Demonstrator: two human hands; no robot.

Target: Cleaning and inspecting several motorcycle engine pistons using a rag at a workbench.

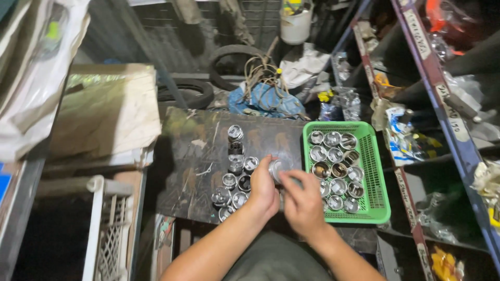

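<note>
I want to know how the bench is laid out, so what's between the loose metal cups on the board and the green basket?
In the head view, the left hand and right hand sit there, holding one metal cup over the dark board; the loose cups lie left, the green basket right.
</note>
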